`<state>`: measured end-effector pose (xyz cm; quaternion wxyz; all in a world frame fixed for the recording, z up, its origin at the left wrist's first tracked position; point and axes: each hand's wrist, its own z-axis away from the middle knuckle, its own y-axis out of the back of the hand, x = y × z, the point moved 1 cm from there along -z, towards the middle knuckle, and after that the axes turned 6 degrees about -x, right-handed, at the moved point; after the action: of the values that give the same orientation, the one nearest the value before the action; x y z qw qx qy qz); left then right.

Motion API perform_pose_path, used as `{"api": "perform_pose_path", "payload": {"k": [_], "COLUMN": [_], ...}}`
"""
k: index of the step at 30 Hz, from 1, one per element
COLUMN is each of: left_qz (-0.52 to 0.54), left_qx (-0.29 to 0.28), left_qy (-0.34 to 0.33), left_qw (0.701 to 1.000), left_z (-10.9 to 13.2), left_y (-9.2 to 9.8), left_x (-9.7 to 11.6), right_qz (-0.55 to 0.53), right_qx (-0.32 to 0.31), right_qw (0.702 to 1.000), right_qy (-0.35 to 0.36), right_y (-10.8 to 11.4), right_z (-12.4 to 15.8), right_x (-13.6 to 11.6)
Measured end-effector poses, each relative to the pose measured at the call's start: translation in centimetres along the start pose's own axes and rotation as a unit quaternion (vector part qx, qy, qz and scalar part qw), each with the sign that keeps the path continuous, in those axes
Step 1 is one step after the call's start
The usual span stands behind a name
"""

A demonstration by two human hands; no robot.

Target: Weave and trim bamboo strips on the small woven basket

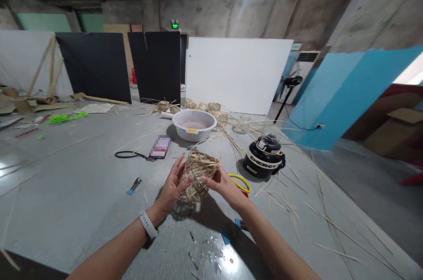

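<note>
A small woven bamboo basket (197,178) is held up between my two hands over the grey table (109,209). Its rim is thick with folded strips, and its side is an open lattice. My left hand (172,183) wraps the left side, thumb on the front of the weave. My right hand (224,183) grips the right side near the rim, with the thumb pressed on the front and the other fingers partly hidden behind. Scissors with yellow and red handles (243,179) lie beyond my right wrist. A blue-ended clip (134,186) lies to the left.
A white basin (194,125) with liquid stands behind the basket. Several woven pieces (214,107) lie beyond it. On the right are a black jug (264,159) and scattered bamboo strips (337,227). A phone (160,146) lies left of centre. Water droplets (211,249) wet the near table.
</note>
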<state>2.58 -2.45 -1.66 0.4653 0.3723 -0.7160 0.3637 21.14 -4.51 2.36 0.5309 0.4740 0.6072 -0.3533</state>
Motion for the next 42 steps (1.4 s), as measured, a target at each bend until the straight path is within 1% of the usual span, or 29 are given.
{"api": "perform_pose_path", "payload": {"k": [1, 3, 5, 7, 12, 16, 18, 22, 25, 28, 29, 31, 34, 36, 38, 42], "left_qz": [0.009, 0.028, 0.045, 0.054, 0.066, 0.065, 0.058, 0.035, 0.066, 0.099, 0.103, 0.108, 0.113, 0.095, 0.055, -0.023], "left_qx": [-0.008, -0.018, -0.023, -0.023, 0.011, 0.02, 0.029, 0.057, 0.061, 0.072, 0.068, 0.047, 0.014, 0.008, 0.023, 0.088], "left_qy": [0.012, 0.023, 0.022, 0.029, 0.053, 0.059, 0.067, 0.075, 0.08, 0.085, 0.083, 0.069, 0.036, 0.019, 0.014, -0.004], "left_qw": [1.0, 0.999, 0.998, 0.998, 0.996, 0.996, 0.996, 0.995, 0.993, 0.989, 0.989, 0.991, 0.993, 0.995, 0.998, 0.996], "left_z": [-0.1, -0.1, -0.1, 0.1, 0.3, 0.2, 0.2, 0.4, 0.4, 0.4, 0.4, 0.3, 0.3, 0.3, 0.4, 1.0], "left_y": [0.1, 0.4, 0.6, 0.7, 0.5, 0.3, 0.1, 0.1, 0.1, 0.3, 0.3, 0.5, 0.8, 0.9, 0.6, -0.5], "left_x": [0.0, 0.0, 0.2, 0.2, -0.4, -0.2, 0.0, 0.3, 0.2, 0.1, 0.1, 0.3, 0.8, 1.0, 1.0, 0.9], "right_qz": [-0.013, -0.004, 0.042, 0.091, 0.151, 0.176, 0.152, 0.044, 0.006, 0.01, 0.015, 0.023, 0.039, 0.053, 0.04, -0.018], "right_qx": [-0.004, 0.012, 0.019, 0.01, 0.001, 0.014, 0.0, -0.039, -0.045, -0.039, -0.034, -0.034, -0.059, -0.06, -0.051, -0.024], "right_qw": [1.0, 1.0, 0.999, 0.996, 0.988, 0.983, 0.987, 0.998, 0.999, 0.999, 0.999, 0.999, 0.997, 0.996, 0.997, 0.999], "right_qy": [0.007, 0.015, 0.014, 0.017, 0.046, 0.049, 0.044, 0.018, 0.009, -0.006, -0.01, -0.009, 0.017, 0.03, 0.039, 0.044], "right_y": [-0.4, -0.9, -1.2, -1.7, -3.0, -3.2, -3.0, -2.5, -2.4, -2.7, -2.8, -2.8, -2.6, -2.3, -2.2, -2.7], "right_z": [0.0, 0.1, 0.3, 0.5, 0.8, 0.9, 0.9, 1.0, 1.0, 1.0, 1.0, 1.1, 1.1, 1.1, 1.1, 1.1], "right_x": [0.0, 0.0, 0.0, 0.2, 0.7, 0.6, 0.2, -0.8, -1.1, -0.7, -0.6, -0.4, -0.4, -0.4, -0.3, -0.1]}}
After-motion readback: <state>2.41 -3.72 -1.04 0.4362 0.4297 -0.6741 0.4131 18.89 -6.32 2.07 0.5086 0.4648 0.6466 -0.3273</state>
